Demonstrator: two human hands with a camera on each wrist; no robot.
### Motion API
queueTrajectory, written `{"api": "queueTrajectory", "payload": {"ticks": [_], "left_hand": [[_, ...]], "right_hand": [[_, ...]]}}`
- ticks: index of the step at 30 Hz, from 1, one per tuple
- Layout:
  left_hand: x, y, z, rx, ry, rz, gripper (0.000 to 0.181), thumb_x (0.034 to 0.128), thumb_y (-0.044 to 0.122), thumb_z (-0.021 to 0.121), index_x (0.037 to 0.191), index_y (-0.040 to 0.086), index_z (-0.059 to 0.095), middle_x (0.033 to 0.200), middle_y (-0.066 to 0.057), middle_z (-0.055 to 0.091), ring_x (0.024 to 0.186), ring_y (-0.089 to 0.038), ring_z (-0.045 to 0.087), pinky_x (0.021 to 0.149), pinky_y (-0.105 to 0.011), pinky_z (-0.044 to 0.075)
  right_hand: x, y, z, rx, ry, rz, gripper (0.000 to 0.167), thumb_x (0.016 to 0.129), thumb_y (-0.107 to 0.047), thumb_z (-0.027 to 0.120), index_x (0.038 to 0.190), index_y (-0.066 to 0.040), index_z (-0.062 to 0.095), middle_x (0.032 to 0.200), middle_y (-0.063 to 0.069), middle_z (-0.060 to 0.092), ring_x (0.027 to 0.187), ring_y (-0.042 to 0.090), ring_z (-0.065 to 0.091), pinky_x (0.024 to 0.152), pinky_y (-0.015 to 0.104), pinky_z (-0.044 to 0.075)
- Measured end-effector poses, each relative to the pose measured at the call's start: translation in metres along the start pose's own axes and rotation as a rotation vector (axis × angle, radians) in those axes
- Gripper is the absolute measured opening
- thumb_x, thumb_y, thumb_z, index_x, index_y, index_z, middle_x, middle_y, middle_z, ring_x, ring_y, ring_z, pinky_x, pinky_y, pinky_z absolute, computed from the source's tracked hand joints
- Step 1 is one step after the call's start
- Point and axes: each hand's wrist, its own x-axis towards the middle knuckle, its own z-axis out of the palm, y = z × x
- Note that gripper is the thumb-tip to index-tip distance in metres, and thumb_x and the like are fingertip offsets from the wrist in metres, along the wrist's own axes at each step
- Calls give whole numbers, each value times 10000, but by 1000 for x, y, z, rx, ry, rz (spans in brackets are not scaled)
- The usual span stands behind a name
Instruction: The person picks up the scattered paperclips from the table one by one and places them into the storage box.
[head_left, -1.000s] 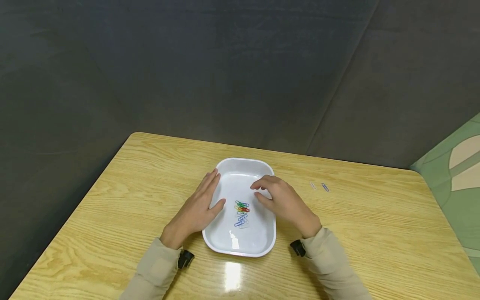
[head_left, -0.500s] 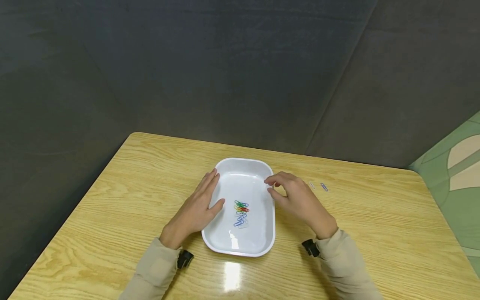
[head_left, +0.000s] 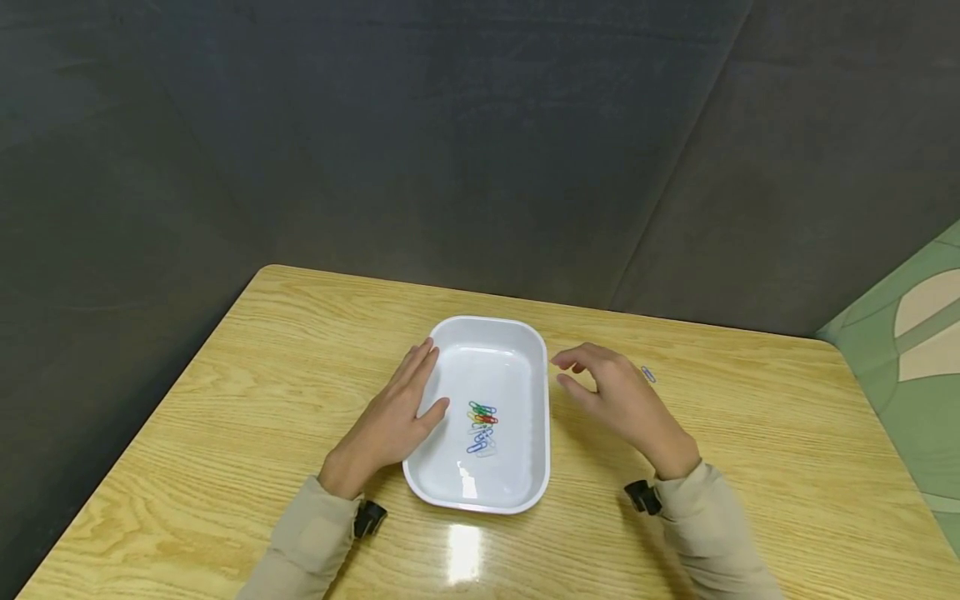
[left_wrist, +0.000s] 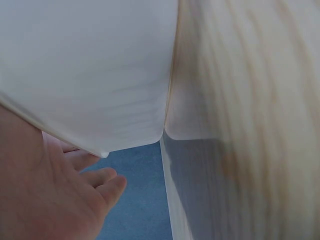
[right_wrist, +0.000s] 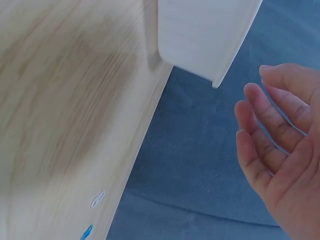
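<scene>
A white tray (head_left: 491,492) stands on the wooden table, with several colored paper clips (head_left: 483,419) bunched on its floor. My left hand (head_left: 393,421) rests against the tray's left rim, its fingers fairly straight and the thumb over the inside. In the left wrist view the palm (left_wrist: 55,195) lies along the tray's outer wall. Just off the right rim, my right hand (head_left: 618,396) hovers with loosely bent fingers and nothing between them. Beyond it lies a blue paper clip (head_left: 648,374). The right wrist view also shows a white paper clip (right_wrist: 98,199) beside the blue one (right_wrist: 87,232).
The wooden table (head_left: 765,450) reaches out on both sides of the tray. A dark grey cloth (head_left: 450,150) hangs behind its back edge. At the far right is a green patterned surface (head_left: 900,417).
My right hand has moved from over the tray, past its right rim, and now hides the white clip from the head view. The left hand and tray stay put.
</scene>
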Motion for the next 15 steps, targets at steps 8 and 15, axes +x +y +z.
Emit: {"api": "queueTrajectory", "payload": {"ticks": [8, 15], "left_hand": [[0, -1, 0, -1, -1, 3, 728, 1010, 369, 507, 1593, 78, 180, 1688, -59, 95, 1559, -300, 91, 1256, -479, 166], [0, -2, 1, 2, 1, 3, 725, 1012, 369, 504, 1594, 84, 177, 1688, -55, 96, 1559, -296, 92, 1256, -474, 164]], "right_hand": [[-12, 17, -9, -17, 20, 26, 178, 919, -79, 681, 1092, -63, 718, 1081, 100, 733, 943, 261, 679, 760, 422, 556], [-20, 29, -17, -2, 24, 46, 192, 921, -91, 690, 1108, -57, 713, 1071, 97, 730, 936, 260, 675, 755, 449, 543]]}}
